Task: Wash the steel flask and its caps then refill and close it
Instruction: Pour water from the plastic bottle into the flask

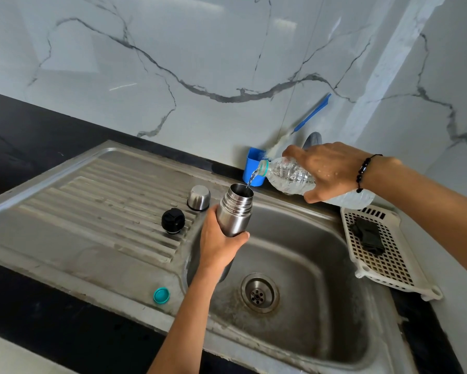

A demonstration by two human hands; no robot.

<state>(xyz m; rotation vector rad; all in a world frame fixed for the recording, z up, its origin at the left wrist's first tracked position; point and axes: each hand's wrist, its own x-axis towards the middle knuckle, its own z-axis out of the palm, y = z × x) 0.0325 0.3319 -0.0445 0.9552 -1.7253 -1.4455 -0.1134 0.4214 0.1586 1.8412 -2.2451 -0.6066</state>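
Over the sink (pixel 302 268), left hand (pixel 216 244) gripping flask (pixel 235 211), right hand (pixel 332 171) gripping tilted bottle (pixel 291 176).

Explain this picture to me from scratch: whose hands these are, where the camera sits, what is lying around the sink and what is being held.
No machine here: a person wears one wide-angle camera on the head, looking down at their own hands. The left hand grips an open steel flask above the steel sink basin. The right hand holds a clear plastic water bottle, tilted so water streams into the flask. On the ribbed draining board stand a black inner cap and a steel cup cap; a small teal bottle cap lies nearer the front edge. A white perforated tray sits right of the basin.
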